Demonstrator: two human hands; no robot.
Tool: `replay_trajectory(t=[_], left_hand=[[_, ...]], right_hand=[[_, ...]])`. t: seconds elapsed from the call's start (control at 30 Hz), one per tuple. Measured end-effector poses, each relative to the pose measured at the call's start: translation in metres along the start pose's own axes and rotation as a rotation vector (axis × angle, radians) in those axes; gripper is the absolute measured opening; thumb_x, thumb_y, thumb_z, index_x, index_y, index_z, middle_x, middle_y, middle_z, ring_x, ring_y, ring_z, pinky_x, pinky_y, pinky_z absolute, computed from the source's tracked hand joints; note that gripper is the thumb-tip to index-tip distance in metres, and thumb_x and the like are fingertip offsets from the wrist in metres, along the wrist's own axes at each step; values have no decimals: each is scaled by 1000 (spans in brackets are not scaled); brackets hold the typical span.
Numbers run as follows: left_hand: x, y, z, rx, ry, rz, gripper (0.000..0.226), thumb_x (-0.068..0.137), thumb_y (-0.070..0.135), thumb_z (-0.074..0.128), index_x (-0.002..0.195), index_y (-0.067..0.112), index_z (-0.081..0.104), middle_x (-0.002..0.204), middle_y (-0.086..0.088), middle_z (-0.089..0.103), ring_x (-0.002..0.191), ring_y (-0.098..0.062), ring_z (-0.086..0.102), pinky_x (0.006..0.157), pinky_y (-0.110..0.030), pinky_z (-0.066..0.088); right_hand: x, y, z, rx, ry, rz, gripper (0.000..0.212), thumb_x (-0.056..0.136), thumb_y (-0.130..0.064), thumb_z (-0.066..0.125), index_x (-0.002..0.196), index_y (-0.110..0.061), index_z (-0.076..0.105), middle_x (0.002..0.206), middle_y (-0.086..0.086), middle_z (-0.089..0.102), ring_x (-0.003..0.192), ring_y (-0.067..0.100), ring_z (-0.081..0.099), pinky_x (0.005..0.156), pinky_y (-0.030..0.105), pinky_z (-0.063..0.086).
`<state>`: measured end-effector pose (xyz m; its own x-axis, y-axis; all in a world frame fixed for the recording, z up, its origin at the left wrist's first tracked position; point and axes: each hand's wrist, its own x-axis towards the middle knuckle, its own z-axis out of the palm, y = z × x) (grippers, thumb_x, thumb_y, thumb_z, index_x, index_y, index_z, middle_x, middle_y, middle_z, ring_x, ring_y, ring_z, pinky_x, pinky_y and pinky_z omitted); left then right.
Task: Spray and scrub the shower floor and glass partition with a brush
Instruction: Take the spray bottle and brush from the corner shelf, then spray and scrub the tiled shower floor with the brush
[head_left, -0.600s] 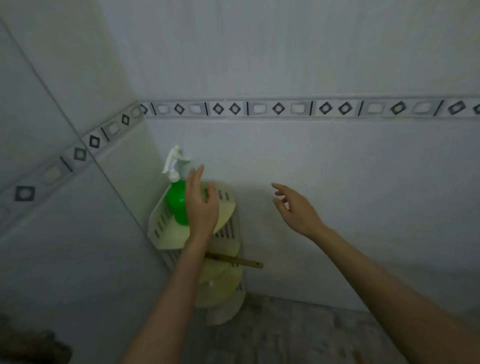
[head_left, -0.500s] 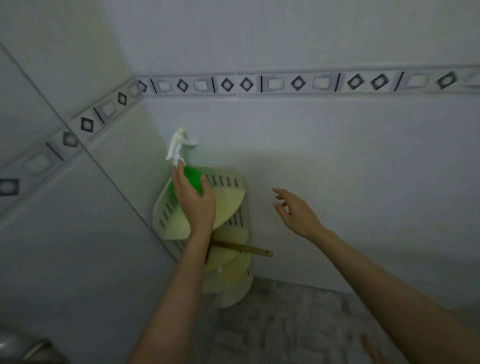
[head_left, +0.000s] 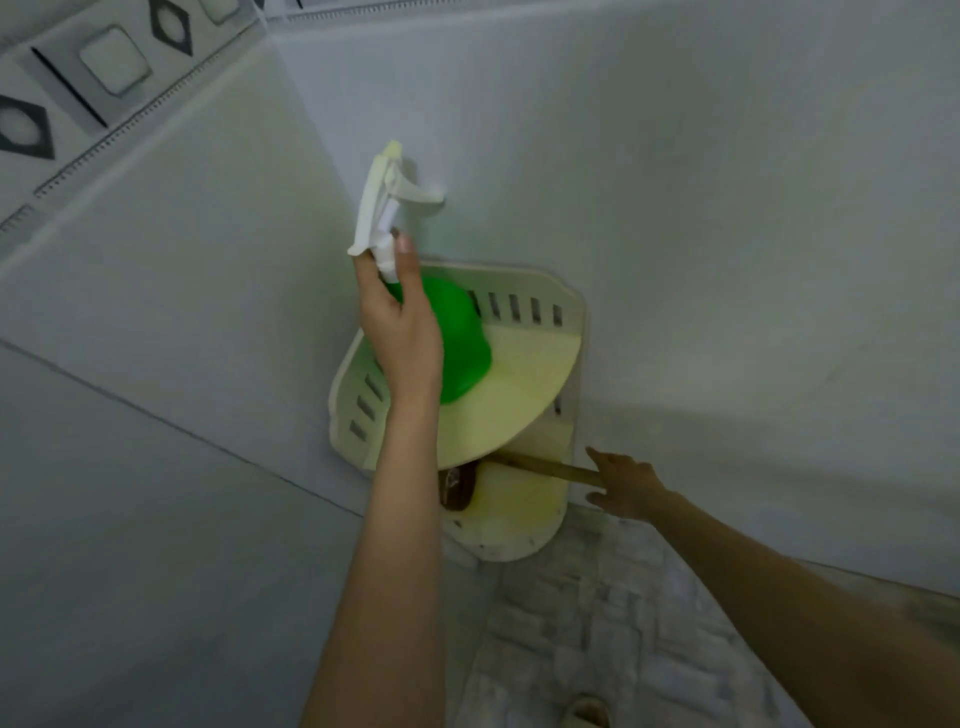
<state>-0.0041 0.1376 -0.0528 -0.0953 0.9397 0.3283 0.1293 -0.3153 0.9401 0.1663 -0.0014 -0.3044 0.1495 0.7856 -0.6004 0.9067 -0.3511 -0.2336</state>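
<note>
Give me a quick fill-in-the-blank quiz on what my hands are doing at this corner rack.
1. The left hand grips the ____ bottle by its neck.
2. The right hand reaches the brush at its ____.
3. The brush lies on a rack shelf ____ the bottle.
Missing words: green; handle; below.

The spray bottle (head_left: 460, 343) is smooth, glossy green plastic, its trigger head (head_left: 387, 208) matt white plastic. The corner shelf (head_left: 519, 395) is smooth, yellowed cream plastic. The brush handle (head_left: 550, 467) is probably bare wood; blur hides its grain. The wall tiles (head_left: 727, 208) are smooth with a soft sheen; the floor (head_left: 597, 597) is mottled grey, rougher tile.
</note>
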Motion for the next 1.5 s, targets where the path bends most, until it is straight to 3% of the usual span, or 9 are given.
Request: replay_trajectory(t=[0.2, 0.33, 0.47, 0.63, 0.77, 0.9, 1.0, 1.23, 1.5], left_hand=[[13, -3, -1, -30, -29, -8, 19, 104, 27, 53, 121, 19, 57, 93, 19, 63, 79, 11, 60, 78, -11, 48], [13, -2, -3, -31, -49, -7, 16, 104, 25, 54, 119, 21, 57, 97, 18, 64, 81, 15, 60, 78, -8, 45], [16, 3, -3, -50, -56, -50, 13, 102, 29, 58, 112, 20, 61, 89, 10, 63, 73, 7, 58, 73, -10, 46], [23, 16, -1, -76, -53, -132, 17, 96, 31, 67, 91, 15, 71, 60, 10, 53, 50, 0, 47, 54, -18, 40], [17, 35, 5, -109, -82, -143, 11, 93, 25, 72, 103, 23, 69, 74, 0, 66, 62, -9, 55, 61, -23, 46], [3, 43, 10, -103, -36, -148, 15, 91, 28, 74, 101, 17, 71, 100, -30, 72, 91, -44, 69, 72, -41, 54], [-16, 50, 12, -110, -36, -176, 28, 90, 34, 75, 97, 7, 74, 73, -13, 68, 67, -29, 63, 66, -31, 45], [-129, 98, 39, -112, -379, -164, 22, 92, 34, 71, 72, 37, 62, 54, -7, 49, 39, -4, 42, 43, -20, 35], [-291, 130, 114, -156, -972, -75, 13, 94, 27, 69, 104, 33, 73, 76, -2, 70, 44, -2, 45, 50, -18, 39]], right_hand=[[36, -3, 24, -56, -70, 74, 71, 97, -44, 44, 153, -16, 11, 153, 4, 32, 143, 21, 26, 115, 54, 9], [46, -10, 24, -23, -3, 73, 33, 97, -29, 45, 129, -20, 50, 126, 2, 57, 122, 22, 51, 112, 50, 24], [39, -20, 4, 75, 1, 2, 13, 93, -27, 50, 97, -16, 55, 92, 4, 58, 90, 24, 61, 70, 30, 45], [14, -34, -30, 87, 9, -53, 30, 90, -44, 54, 94, -15, 62, 78, 0, 55, 76, 20, 58, 64, 28, 46], [-25, -45, -46, -8, 164, -17, 27, 92, -40, 49, 91, -15, 61, 82, 1, 57, 75, 20, 62, 67, 30, 53], [-77, -31, -36, 31, 210, 35, 24, 92, -41, 47, 85, -19, 53, 80, -2, 56, 75, 19, 63, 64, 28, 50], [-124, -6, -19, 77, 217, 106, 29, 93, -46, 46, 90, -19, 57, 81, -2, 58, 71, 18, 59, 65, 30, 51], [-245, 61, 50, 362, 275, 436, 30, 92, -49, 49, 86, -22, 59, 67, -8, 51, 56, 8, 49, 48, 18, 38], [-396, 150, 133, 659, 416, 870, 25, 91, -47, 53, 75, -28, 51, 67, -7, 57, 57, 9, 56, 55, 29, 53]])
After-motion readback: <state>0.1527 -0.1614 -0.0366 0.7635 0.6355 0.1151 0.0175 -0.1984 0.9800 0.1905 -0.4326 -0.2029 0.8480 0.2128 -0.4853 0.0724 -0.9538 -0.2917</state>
